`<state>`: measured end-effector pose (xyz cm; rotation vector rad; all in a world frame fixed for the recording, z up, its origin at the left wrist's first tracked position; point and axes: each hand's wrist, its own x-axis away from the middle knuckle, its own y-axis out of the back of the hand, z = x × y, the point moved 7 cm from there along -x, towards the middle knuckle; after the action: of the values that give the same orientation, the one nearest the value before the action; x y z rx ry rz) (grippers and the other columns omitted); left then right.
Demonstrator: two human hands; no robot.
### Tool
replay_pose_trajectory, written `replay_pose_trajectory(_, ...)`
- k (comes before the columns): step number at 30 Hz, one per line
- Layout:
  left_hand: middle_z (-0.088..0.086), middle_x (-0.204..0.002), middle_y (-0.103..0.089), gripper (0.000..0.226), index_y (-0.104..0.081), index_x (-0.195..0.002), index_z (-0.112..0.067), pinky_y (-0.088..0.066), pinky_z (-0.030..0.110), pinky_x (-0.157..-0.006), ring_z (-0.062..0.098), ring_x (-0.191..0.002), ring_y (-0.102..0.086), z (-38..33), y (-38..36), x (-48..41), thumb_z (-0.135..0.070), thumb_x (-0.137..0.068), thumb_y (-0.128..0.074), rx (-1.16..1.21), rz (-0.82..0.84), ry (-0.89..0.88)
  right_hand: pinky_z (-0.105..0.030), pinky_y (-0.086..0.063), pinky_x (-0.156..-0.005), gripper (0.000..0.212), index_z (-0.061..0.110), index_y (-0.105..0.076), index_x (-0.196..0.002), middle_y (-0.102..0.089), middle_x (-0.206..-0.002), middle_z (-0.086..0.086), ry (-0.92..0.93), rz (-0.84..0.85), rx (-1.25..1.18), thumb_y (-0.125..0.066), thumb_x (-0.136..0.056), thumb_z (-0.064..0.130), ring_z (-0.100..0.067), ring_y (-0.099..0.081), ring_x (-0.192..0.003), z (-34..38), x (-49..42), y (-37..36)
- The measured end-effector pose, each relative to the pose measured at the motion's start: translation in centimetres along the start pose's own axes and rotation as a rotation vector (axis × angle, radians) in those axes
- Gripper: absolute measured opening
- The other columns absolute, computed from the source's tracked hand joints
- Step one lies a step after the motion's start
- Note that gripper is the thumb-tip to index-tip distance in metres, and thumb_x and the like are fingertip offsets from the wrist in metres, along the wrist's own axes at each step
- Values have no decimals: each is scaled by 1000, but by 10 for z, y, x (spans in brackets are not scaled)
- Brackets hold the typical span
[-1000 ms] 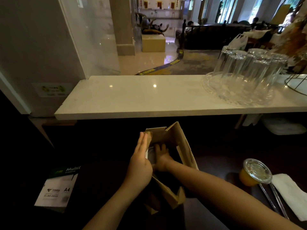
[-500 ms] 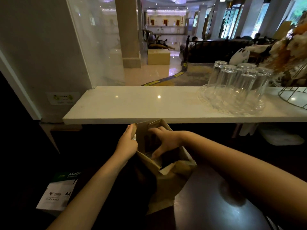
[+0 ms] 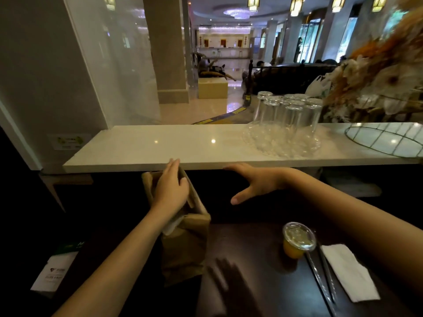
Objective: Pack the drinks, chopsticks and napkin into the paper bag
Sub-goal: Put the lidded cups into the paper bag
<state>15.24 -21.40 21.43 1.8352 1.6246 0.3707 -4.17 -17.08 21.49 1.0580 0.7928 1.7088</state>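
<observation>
Paper bag (image 3: 185, 239) steadied by left hand (image 3: 170, 191), apparently gripping rim.

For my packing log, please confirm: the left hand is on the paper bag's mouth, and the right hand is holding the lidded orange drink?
Not quite. In the head view the right hand is open and empty in the air; the lidded orange drink stands untouched on the dark table. The left hand is indeed on the paper bag.

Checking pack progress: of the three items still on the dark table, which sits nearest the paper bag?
The lidded clear plastic cup of orange drink. The wrapped chopsticks and white paper napkin lie farther right of the brown paper bag.
</observation>
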Motion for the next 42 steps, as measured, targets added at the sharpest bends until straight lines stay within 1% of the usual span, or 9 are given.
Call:
replay_pose_trajectory(5, 7, -149, -34, 50, -30, -141, -17, -29, 37, -111, 25, -136, -33, -46, -97, 31, -12, -93, -42, 131, 164, -99, -46, -25, -116, 105, 27, -9, -147, -12, -156, -4, -249, 11, 70, -74, -69, 49, -27, -19, -143, -103, 49, -25)
replay_pose_trajectory(13, 9, -153, -26, 62, -13, -145, -15, -31, 36, -111, 24, -137, -31, -7, -292, 78, -8, -93, -45, 230, 621, 145, -46, -23, -116, 110, 21, -2, -149, -5, -157, -13, -452, -20, 0, -77, -71, 37, -37, -13, -143, -215, 79, -104)
replay_pose_trajectory(19, -8, -134, -44, 80, -28, -137, -26, -37, 6, -93, 11, -127, -39, 14, -363, 93, -10, -73, -74, 321, 771, 86, -46, -20, -116, 119, 20, 3, -149, -2, -157, -14, -415, -65, -131, -80, -65, 41, -37, -8, -143, -232, 61, -139)
replay_pose_trajectory(23, -12, -110, -60, 68, -45, -116, -31, -45, 16, -82, 13, -111, -56, 29, -392, 91, -8, -63, -80, 436, 706, 150, -45, -28, -113, 114, 19, -2, -149, -13, -151, -14, -399, -138, -169, -78, -67, 41, -37, -18, -137, -239, 50, -144)
replay_pose_trajectory(26, -10, -105, -67, 73, -49, -122, -25, -51, 18, -75, 6, -101, -63, 33, -401, 92, -12, -58, -82, 527, 642, 190, -44, -34, -110, 108, 20, -12, -147, -22, -145, -13, -372, -197, -207, -79, -65, 40, -34, -27, -133, -241, 48, -142)
replay_pose_trajectory(30, -23, -100, -69, 64, -53, -105, -48, -51, 13, -71, -2, -99, -63, 29, -398, 94, -26, -53, -83, 569, 588, 188, -41, -37, -107, 107, 20, -18, -146, -28, -141, -12, -349, -221, -230, -81, -62, 40, -32, -31, -129, -239, 48, -138)
replay_pose_trajectory(36, -2, -113, -65, 70, -47, -124, -14, -50, 23, -86, 9, -106, -62, 12, -363, 80, -2, -64, -80, 600, 543, 119, -38, -38, -107, 101, 23, -21, -145, -28, -140, -7, -307, -167, -280, -80, -64, 34, -27, -33, -129, -220, 46, -107)
replay_pose_trajectory(39, -2, -107, -65, 66, -48, -121, -8, -49, 13, -80, -1, -95, -64, -7, -330, 67, 7, -64, -77, 599, 473, 67, -42, -38, -108, 101, 21, -20, -145, -29, -139, -10, -269, -147, -228, -80, -64, 30, -30, -38, -128, -195, 41, -77)
replay_pose_trajectory(42, 4, -105, -66, 62, -52, -120, -9, -51, 27, -87, 13, -97, -64, -33, -282, 53, 4, -64, -78, 620, 353, 68, -43, -35, -110, 106, 24, -15, -146, -26, -141, -9, -211, -145, -147, -80, -63, 38, -31, -35, -130, -158, 36, -42)
